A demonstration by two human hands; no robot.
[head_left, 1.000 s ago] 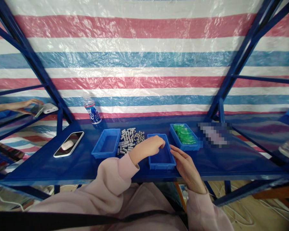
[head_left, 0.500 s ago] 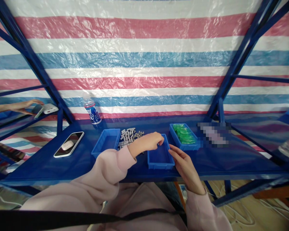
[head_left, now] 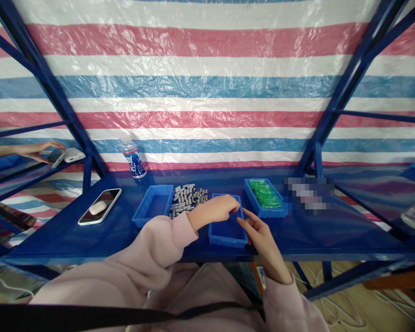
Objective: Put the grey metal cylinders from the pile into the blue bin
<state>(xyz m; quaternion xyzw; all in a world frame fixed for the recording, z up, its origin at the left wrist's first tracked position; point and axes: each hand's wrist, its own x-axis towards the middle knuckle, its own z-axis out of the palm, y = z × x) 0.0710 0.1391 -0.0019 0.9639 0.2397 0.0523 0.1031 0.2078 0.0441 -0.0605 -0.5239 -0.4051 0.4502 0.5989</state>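
A blue tray (head_left: pixel 227 240) sits near the table's front edge, between my two hands. My left hand (head_left: pixel 224 206) reaches over its back part with curled fingers; whatever they may pinch is too small to make out. My right hand (head_left: pixel 257 230) holds the tray's right wall, thumb and fingers at the rim. Left of the tray lies a pile of small grey metal cylinders (head_left: pixel 184 199). A second blue tray (head_left: pixel 154 206) stands left of the pile, with nothing visible inside. Behind my right hand, another blue tray (head_left: pixel 271 213) holds green plastic pieces (head_left: pixel 264 193).
A phone (head_left: pixel 102 207) with a white case on top lies at the left. A bottle (head_left: pixel 134 159) stands at the back. Blue frame posts (head_left: pixel 318 124) rise on both sides. At the far left, another person's hand (head_left: pixel 41 150) holds a phone. A pixelated patch covers something at the right.
The tray between my hands has shifted slightly toward me and turned a little. My left hand has moved slightly right, and the fingers of both hands are closer together.
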